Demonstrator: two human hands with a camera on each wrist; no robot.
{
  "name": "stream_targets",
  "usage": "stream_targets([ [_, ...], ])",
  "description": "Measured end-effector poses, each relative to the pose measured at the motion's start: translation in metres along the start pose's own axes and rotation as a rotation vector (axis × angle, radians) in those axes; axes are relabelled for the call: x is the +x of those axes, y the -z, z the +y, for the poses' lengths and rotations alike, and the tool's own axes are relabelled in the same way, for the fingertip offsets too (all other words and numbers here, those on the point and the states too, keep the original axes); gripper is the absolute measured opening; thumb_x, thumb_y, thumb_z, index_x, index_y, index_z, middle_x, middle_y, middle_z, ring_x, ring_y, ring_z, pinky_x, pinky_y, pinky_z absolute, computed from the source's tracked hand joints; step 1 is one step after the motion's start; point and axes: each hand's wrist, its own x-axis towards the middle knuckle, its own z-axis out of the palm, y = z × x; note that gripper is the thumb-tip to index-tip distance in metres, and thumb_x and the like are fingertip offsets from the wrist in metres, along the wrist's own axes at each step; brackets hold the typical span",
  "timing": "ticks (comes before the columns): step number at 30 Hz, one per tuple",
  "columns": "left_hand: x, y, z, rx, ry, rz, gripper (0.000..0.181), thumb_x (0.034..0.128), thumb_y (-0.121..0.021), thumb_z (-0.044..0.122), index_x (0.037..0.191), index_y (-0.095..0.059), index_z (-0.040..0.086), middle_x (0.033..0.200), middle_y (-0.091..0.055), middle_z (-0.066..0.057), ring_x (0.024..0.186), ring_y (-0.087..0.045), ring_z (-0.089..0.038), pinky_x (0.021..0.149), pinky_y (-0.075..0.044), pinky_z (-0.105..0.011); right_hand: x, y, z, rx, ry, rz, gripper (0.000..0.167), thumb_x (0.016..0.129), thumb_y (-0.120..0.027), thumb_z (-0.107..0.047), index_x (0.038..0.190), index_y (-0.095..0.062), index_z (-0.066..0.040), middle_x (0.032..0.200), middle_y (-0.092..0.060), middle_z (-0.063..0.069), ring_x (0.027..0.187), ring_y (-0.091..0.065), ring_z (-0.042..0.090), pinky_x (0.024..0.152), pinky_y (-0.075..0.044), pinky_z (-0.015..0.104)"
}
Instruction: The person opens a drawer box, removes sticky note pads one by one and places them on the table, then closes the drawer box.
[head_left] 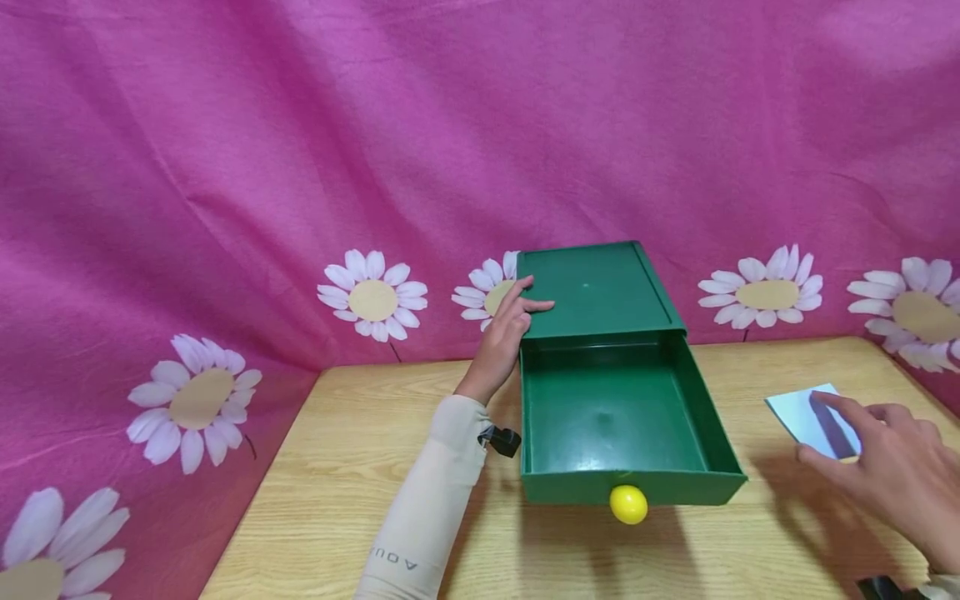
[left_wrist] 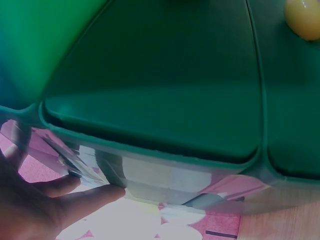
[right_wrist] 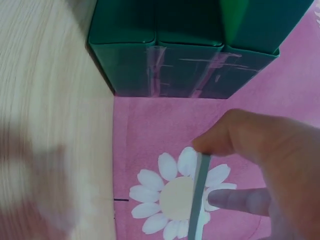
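A green drawer unit [head_left: 600,292] stands at the back of the table, its top drawer [head_left: 562,488] pulled out, with a bare inside and a yellow round knob [head_left: 628,505] on its front. My left hand [head_left: 501,346] rests against the unit's upper left edge, fingers spread over the top and side. In the left wrist view, those fingers [left_wrist: 100,197] lie along its side. To the right of the drawer, my right hand [head_left: 892,467] holds a thin light-blue square pad [head_left: 795,412] above the table. The right wrist view shows the pad [right_wrist: 199,195] edge-on, pinched between thumb and finger.
A pink cloth [head_left: 480,125] with white daisies hangs behind and beside the wooden table [head_left: 360,433]. More drawers of the unit [right_wrist: 185,67] sit below the top one, with clear tape strips across the joints. Another yellow knob [left_wrist: 304,20] appears in the left wrist view.
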Motion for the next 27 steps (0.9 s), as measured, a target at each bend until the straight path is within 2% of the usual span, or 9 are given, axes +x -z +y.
stream_targets([
  [4,0.001,0.0,0.001,-0.005,-0.001,0.001,0.044,0.0989,-0.029,0.027,0.124,-0.063,0.013,0.157,-0.026,0.001,0.143,-0.017,-0.01,0.112,-0.023,-0.053,0.002,-0.003,0.006,-0.025,-0.02,-0.049,0.076,0.072,-0.078,-0.041,0.128,-0.048,0.001,0.105,-0.042,0.044,0.09,-0.038,0.06,0.065,-0.033,0.061],
  [10,0.001,0.0,0.004,-0.006,0.004,0.007,0.044,0.0983,-0.029,0.026,0.123,-0.063,0.013,0.157,-0.026,0.001,0.144,-0.017,-0.012,0.111,-0.025,-0.053,0.004,-0.006,0.017,-0.033,-0.042,-0.152,0.076,0.08,-0.073,-0.044,0.129,-0.045,0.006,0.099,-0.048,0.043,0.092,-0.037,0.055,0.075,-0.028,0.061],
  [15,-0.002,0.003,0.022,-0.038,0.009,-0.008,0.041,0.0991,-0.03,0.013,0.124,-0.061,0.003,0.157,-0.025,-0.01,0.145,-0.017,-0.023,0.112,-0.022,-0.055,0.006,-0.008,0.02,-0.043,-0.099,-0.232,0.074,0.081,-0.073,-0.04,0.127,-0.042,0.009,0.092,-0.05,0.039,0.091,-0.036,0.053,0.079,-0.024,0.063],
  [17,-0.004,0.004,0.023,-0.046,0.012,-0.014,0.04,0.0998,-0.03,0.011,0.125,-0.06,0.002,0.157,-0.024,-0.011,0.145,-0.016,-0.024,0.112,-0.02,-0.056,0.006,-0.01,0.022,-0.055,-0.114,-0.246,0.073,0.081,-0.073,-0.04,0.125,-0.043,0.01,0.089,-0.052,0.037,0.09,-0.037,0.052,0.079,-0.025,0.062],
  [23,-0.002,0.001,0.004,-0.018,0.024,-0.011,0.043,0.1004,-0.03,0.026,0.125,-0.062,0.012,0.158,-0.024,0.0,0.144,-0.016,-0.014,0.111,-0.022,-0.055,0.004,-0.017,0.028,-0.077,-0.175,-0.305,0.08,0.079,-0.071,-0.05,0.125,-0.044,0.01,0.088,-0.049,0.034,0.088,-0.036,0.048,0.076,-0.029,0.06],
  [27,0.0,0.0,0.0,-0.01,0.001,-0.003,0.044,0.0998,-0.03,0.031,0.125,-0.063,0.015,0.157,-0.025,0.002,0.143,-0.017,-0.01,0.111,-0.023,-0.054,0.005,-0.02,0.032,-0.091,-0.25,-0.36,0.087,0.077,-0.07,-0.056,0.127,-0.042,0.009,0.092,-0.043,0.036,0.086,-0.036,0.048,0.069,-0.034,0.058],
])
